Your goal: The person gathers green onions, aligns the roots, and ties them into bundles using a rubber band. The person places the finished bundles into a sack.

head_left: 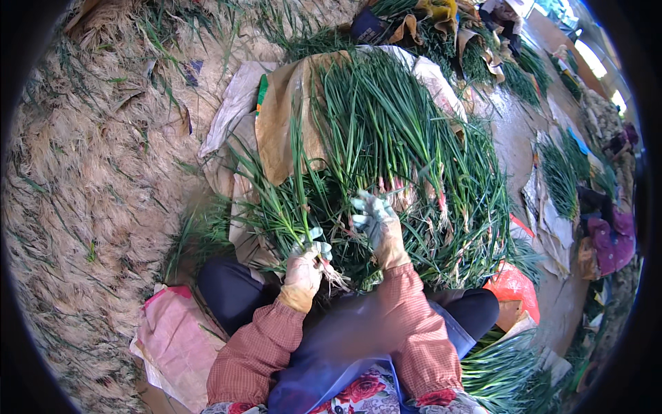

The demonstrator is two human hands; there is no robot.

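Observation:
My gloved left hand (309, 257) is closed round a small bunch of spring onions (301, 196). Their green leaves point up and away from me, and the pale roots hang out below the fingers. My gloved right hand (376, 219) has its fingers apart, with nothing visible in its grasp. It hovers at the near edge of a large heap of spring onions (386, 117), by reddish-white stem bases. Loose green leaves lie beneath and between both hands.
Brown sacking (289, 110) lies under the heap's left side. Pale root trimmings (103, 207) cover the ground on the left. A pink sack (176, 331) lies by my left knee, a red bag (516, 290) by my right. Other people sit at the far right (614, 238).

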